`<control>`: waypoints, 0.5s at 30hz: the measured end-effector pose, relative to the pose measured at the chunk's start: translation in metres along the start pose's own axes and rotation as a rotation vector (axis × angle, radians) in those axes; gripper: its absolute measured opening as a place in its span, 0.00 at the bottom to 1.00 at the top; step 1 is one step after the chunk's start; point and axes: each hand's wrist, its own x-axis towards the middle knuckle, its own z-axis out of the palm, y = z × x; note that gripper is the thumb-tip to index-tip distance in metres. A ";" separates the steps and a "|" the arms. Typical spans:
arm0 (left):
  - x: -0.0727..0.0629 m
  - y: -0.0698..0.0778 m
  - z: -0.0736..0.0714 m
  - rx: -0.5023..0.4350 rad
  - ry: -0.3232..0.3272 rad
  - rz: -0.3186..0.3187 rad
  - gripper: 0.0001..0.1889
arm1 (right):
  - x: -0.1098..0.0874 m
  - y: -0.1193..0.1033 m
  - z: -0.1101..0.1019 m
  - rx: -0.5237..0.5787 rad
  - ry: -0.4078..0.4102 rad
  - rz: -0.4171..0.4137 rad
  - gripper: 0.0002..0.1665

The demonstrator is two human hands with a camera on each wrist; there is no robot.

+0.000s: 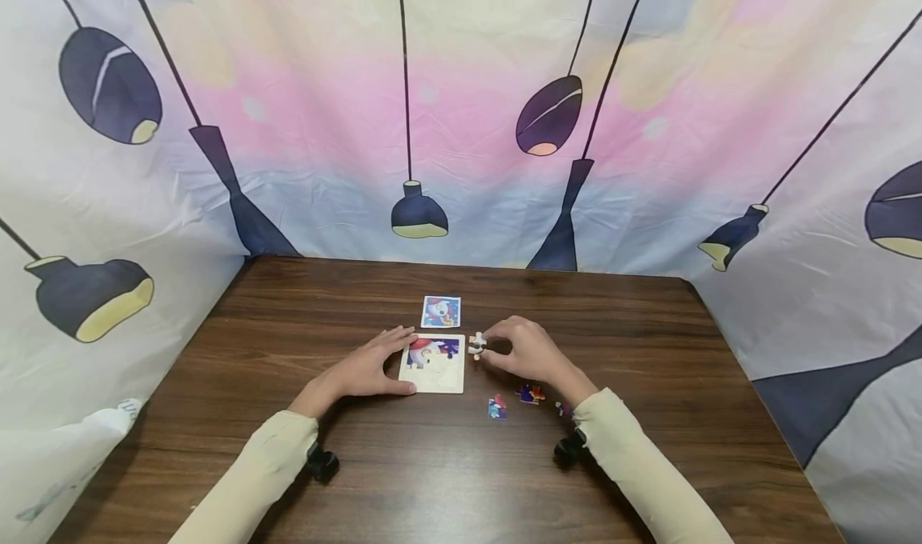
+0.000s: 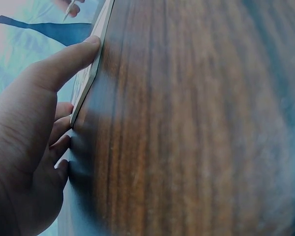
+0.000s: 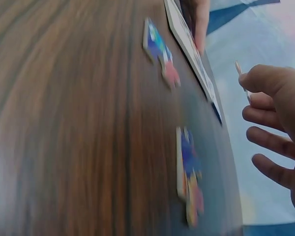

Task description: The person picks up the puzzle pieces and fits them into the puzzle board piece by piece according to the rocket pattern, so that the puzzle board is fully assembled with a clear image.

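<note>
A square jigsaw puzzle board (image 1: pixel 441 378) lies on the table, its upper part filled with pictured pieces and its lower part pale. My left hand (image 1: pixel 367 366) rests at the board's left side, thumb at the near corner and fingers at the far one; the left wrist view shows the thumb (image 2: pixel 78 56) touching the rim. Between thumb and index finger, my right hand (image 1: pixel 529 352) pinches a white-and-dark puzzle piece (image 1: pixel 477 345) just right of the board. From the right wrist the piece (image 3: pixel 243 81) appears edge-on, lifted off the table, the other fingers spread.
Beyond the board lies a small picture card (image 1: pixel 441 312). Loose puzzle pieces lie near the right forearm: a blue-and-red one (image 1: pixel 497 406), a purple-and-orange one (image 1: pixel 531 394), and another (image 1: pixel 563 409) partly by the sleeve. A printed curtain (image 1: pixel 475 104) hangs behind the wooden table (image 1: pixel 432 480).
</note>
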 end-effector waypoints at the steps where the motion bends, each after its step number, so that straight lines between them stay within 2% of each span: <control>1: 0.000 0.000 0.000 0.000 -0.002 -0.003 0.54 | 0.002 -0.003 0.002 -0.001 -0.006 -0.004 0.18; 9: 0.001 -0.001 -0.001 -0.008 -0.015 -0.022 0.53 | 0.020 -0.026 0.019 -0.014 -0.061 -0.041 0.19; 15: 0.001 0.001 -0.001 -0.008 -0.019 -0.026 0.53 | 0.031 -0.034 0.031 -0.034 -0.077 -0.068 0.18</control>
